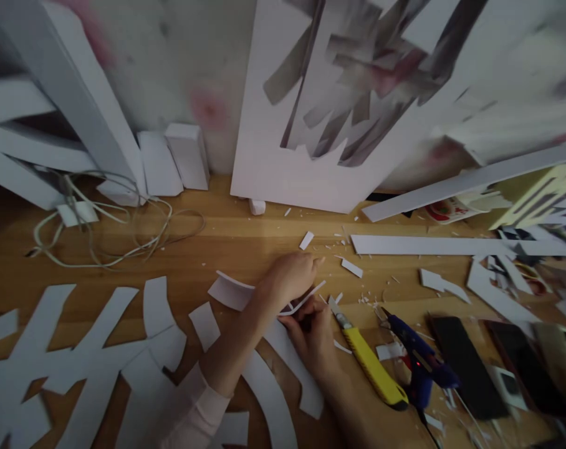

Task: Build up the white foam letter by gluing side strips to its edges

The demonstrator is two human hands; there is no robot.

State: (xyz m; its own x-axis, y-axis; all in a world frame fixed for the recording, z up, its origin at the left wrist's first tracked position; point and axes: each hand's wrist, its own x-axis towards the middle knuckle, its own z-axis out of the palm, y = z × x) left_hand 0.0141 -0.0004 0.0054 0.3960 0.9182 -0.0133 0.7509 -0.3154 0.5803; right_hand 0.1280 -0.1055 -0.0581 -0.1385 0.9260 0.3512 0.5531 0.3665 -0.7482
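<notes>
My left hand (287, 277) is curled over a thin white strip (231, 292) that bends up from the wooden floor (227, 240). My right hand (313, 330) pinches the same strip from below, at its right end near a curved white foam piece (283, 355). Both hands sit close together in the middle of the view. A yellow utility knife (369, 362) lies just right of my right hand, blade out. Beside it lies a blue glue gun (416, 355).
Large white cut-out shapes (77, 362) cover the floor at the left. A white board with cut-out holes (320, 93) leans on the wall. A tangled cable (115, 231) lies at the back left. Long white strips (427, 244) and two dark phones (467, 365) lie at the right.
</notes>
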